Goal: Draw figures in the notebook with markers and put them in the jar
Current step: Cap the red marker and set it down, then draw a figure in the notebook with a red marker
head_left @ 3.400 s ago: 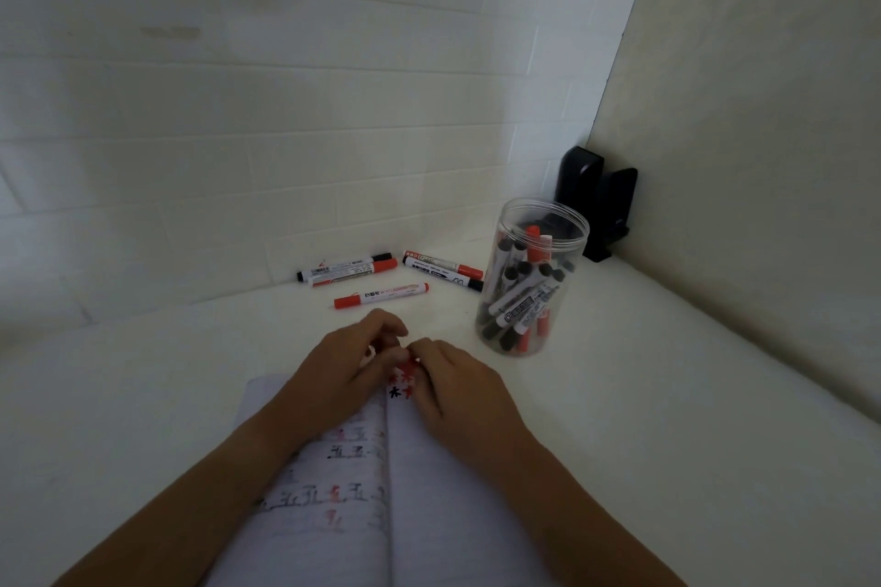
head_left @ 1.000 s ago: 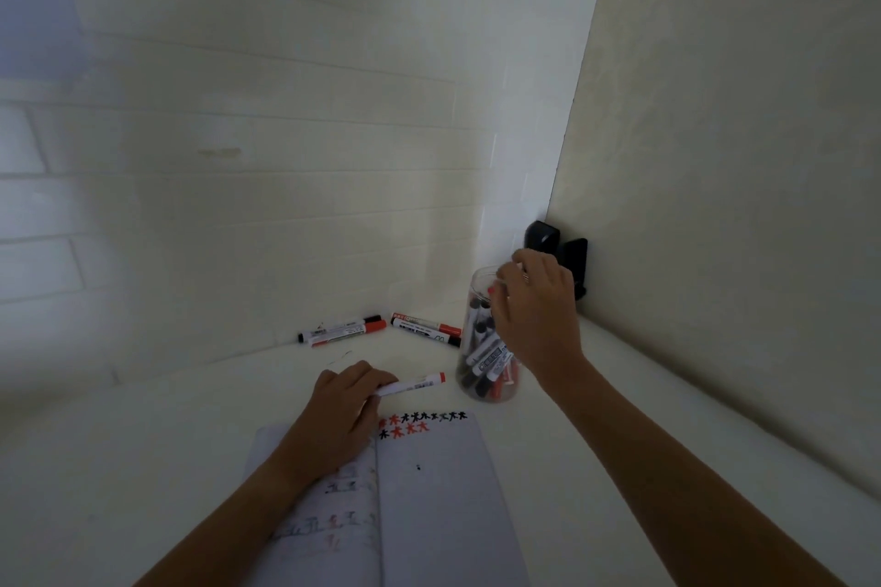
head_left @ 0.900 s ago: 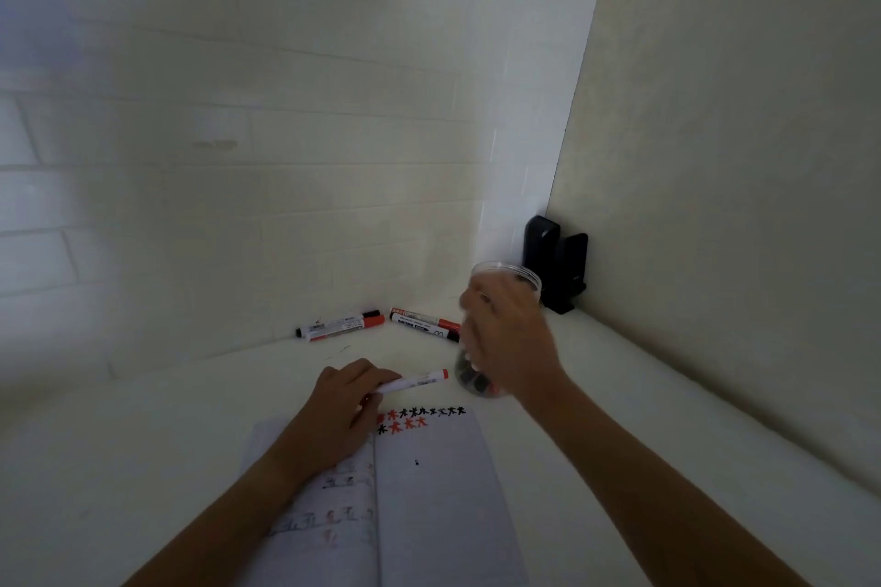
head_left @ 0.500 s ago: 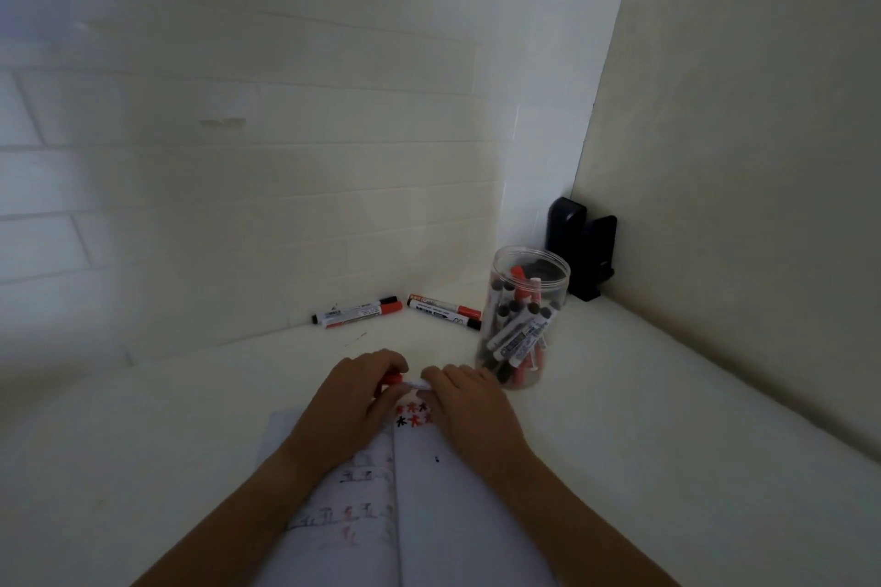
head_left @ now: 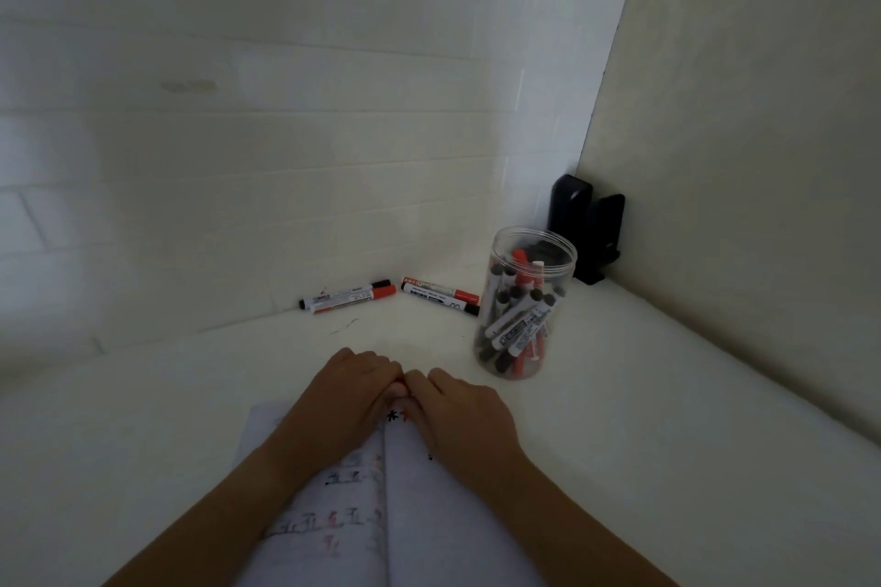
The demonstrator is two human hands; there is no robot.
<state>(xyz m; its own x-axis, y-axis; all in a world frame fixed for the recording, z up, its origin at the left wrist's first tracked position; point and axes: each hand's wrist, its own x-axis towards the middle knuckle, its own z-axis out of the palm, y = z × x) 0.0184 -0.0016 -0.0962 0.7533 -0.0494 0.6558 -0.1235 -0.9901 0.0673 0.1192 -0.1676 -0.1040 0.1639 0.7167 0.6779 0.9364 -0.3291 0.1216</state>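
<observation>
Returning from the jar, the right hand joins the left hand above the notebook. Both grips curl round a red marker, likely uncapping it for another figure.

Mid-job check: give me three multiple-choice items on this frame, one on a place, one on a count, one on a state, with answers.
1. The jar stands:
A. right of the notebook
B. on the notebook
C. left of the hands

2. Markers lying loose by the wall:
A. one
B. four
C. seven

3. The notebook is:
A. closed
B. open
C. in the jar

Answers: 1 A, it stands on the table beyond the right hand. 2 B, two pairs lie there. 3 B, both pages show under the left hand and right hand.
</observation>
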